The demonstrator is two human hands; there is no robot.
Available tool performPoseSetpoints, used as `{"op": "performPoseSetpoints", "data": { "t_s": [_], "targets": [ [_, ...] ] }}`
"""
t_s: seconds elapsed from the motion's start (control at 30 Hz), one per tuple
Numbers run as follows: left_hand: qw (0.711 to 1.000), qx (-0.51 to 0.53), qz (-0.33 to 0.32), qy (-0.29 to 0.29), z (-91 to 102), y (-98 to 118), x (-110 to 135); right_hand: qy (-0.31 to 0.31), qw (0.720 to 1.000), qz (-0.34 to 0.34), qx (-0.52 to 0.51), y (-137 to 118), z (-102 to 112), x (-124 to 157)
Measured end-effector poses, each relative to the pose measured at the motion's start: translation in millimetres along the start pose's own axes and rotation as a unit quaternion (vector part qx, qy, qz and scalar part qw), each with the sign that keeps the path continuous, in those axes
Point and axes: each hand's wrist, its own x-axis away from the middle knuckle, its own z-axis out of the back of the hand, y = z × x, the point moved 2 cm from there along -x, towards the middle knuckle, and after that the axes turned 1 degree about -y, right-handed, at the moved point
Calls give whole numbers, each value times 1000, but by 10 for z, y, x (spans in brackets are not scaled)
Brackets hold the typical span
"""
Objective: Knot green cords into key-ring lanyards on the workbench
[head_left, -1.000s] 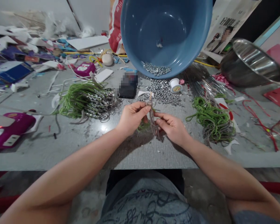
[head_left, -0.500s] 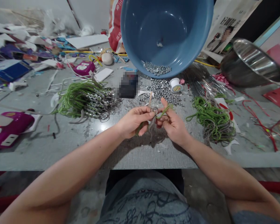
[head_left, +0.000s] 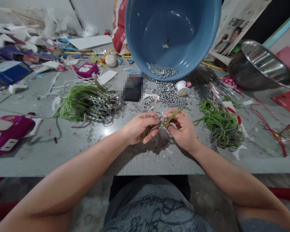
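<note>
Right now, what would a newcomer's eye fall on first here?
A big blue basin tips toward the camera at top centre, shiny nuts heaped at its lip. Below it, the left hand and right hand pinch a green cord. Cord bundles lie either side.

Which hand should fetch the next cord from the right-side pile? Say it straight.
Probably right: the right hand sits next to that pile; the left hand, farther off, pinches the cord.
</note>
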Motion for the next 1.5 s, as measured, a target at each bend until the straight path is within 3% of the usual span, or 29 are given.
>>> {"op": "performPoseSetpoints", "data": {
  "t_s": [0.17,0.33,0.57,0.67,0.77,0.9,1.17,1.4,1.5],
  "targets": [
    [1000,-18,6,5,6,-18,-7,-5,995,52,83,-42,13,-11],
    [1000,-23,8,7,9,-22,-9,-22,997,1,74,-18,17,3],
    [999,-32,23,16,16,-9,1,-194,978,-72,-7,-6,31,-7],
    [999,-34,38,-4,22,-2,17,-242,969,-40,1,-3,53,-31],
    [997,-32,59,-31,37,4,37,-270,959,56,69,2,70,-48],
    [996,-35,66,-41,52,21,52,-283,939,120,153,13,108,-63],
    [998,-40,52,-26,78,48,47,-220,949,111,198,30,160,-101],
    [997,-54,35,-37,68,24,35,-249,956,79,135,84,107,-75],
    [995,-77,32,-51,51,-11,20,-276,956,31,89,68,82,-65]
  ]
}}
